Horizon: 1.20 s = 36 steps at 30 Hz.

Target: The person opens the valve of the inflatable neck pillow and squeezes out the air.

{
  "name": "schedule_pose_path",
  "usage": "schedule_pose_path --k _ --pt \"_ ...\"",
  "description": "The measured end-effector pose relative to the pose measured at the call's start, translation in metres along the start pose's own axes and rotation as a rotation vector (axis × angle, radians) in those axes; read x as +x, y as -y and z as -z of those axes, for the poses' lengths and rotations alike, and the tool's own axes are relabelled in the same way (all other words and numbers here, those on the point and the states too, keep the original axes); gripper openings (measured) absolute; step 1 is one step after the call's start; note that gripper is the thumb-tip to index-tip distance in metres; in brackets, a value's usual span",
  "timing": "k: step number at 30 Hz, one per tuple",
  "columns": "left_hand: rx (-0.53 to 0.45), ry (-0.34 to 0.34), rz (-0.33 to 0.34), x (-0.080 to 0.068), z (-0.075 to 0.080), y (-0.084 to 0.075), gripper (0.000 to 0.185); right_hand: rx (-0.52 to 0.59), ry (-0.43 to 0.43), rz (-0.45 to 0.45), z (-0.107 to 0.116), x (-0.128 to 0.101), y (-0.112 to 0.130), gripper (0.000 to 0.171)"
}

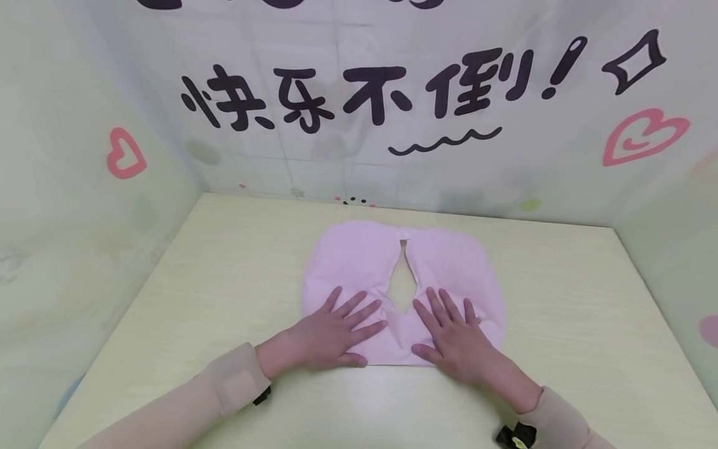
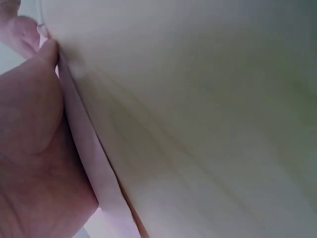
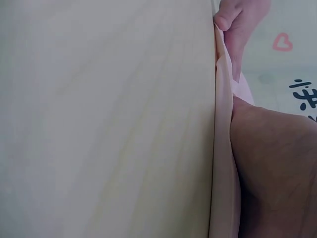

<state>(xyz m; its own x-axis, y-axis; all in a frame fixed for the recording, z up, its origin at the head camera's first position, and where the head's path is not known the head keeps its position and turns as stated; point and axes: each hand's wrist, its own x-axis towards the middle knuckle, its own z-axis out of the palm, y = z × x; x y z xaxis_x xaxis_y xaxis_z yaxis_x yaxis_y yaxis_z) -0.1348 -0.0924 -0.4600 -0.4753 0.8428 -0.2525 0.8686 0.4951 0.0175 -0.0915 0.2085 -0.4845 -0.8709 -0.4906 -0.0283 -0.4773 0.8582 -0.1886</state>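
A pale pink cloth piece (image 1: 359, 249) lies flat on the table, with two rounded lobes and a teardrop-shaped gap between them. The lobes meet at a small tab at the top of the gap. My left hand (image 1: 336, 333) rests palm down on its lower left part, fingers spread. On the lower right part lies my right hand (image 1: 457, 340), its fingers also straight and spread. In the left wrist view, the cloth's near edge (image 2: 81, 129) runs along under the left palm. The right wrist view shows the folded edge (image 3: 224, 148) beneath the right hand.
The pale wood-grain table (image 1: 224, 280) has a printed white backdrop (image 1: 314, 162) behind it. Similar printed sheets stand along the left side (image 1: 84, 218) and the right side (image 1: 673, 249). A black wrist device (image 1: 516, 435) shows at the right sleeve.
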Motion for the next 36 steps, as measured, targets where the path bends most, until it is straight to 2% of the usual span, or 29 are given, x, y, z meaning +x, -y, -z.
schedule_pose_path --k 3,6,10,12,14,17,20,22,24,28,33,36 --pt "0.030 -0.002 0.002 0.001 0.000 -0.003 0.071 0.000 0.005 -0.007 0.004 -0.001 0.001 0.079" --pt "-0.021 0.025 0.017 0.002 0.001 -0.002 0.071 0.004 0.018 -0.011 0.005 -0.002 0.002 0.078" --pt "-0.258 0.063 0.038 0.005 0.014 0.008 0.065 0.053 0.004 -0.033 0.012 0.001 0.002 0.077" --pt "-0.370 0.035 0.044 0.008 0.028 0.017 0.062 0.067 -0.015 -0.062 0.019 0.006 -0.001 0.078" --pt "-0.422 -0.030 0.057 0.013 0.043 0.029 0.061 0.058 -0.053 -0.095 0.028 0.017 -0.008 0.080" --pt "-0.400 -0.158 0.123 0.026 0.057 0.050 0.062 0.048 -0.103 -0.153 0.041 0.037 -0.021 0.081" --pt "-0.335 -0.219 0.234 0.044 0.057 0.068 0.063 0.060 -0.131 -0.195 0.047 0.057 -0.031 0.081" --pt "-0.299 -0.227 0.294 0.055 0.051 0.076 0.065 0.060 -0.126 -0.202 0.046 0.069 -0.036 0.082" --pt "-0.272 -0.234 0.322 0.066 0.045 0.080 0.068 0.052 -0.111 -0.199 0.042 0.079 -0.040 0.083" --pt "-0.210 -0.256 0.316 0.085 0.037 0.079 0.074 0.018 -0.108 -0.181 0.032 0.089 -0.046 0.083" --pt "-0.142 -0.234 0.323 0.095 0.032 0.075 0.071 0.000 -0.111 -0.156 0.025 0.095 -0.050 0.080" --pt "-0.139 -0.200 0.344 0.096 0.031 0.074 0.067 0.009 -0.073 -0.166 0.023 0.097 -0.050 0.078"
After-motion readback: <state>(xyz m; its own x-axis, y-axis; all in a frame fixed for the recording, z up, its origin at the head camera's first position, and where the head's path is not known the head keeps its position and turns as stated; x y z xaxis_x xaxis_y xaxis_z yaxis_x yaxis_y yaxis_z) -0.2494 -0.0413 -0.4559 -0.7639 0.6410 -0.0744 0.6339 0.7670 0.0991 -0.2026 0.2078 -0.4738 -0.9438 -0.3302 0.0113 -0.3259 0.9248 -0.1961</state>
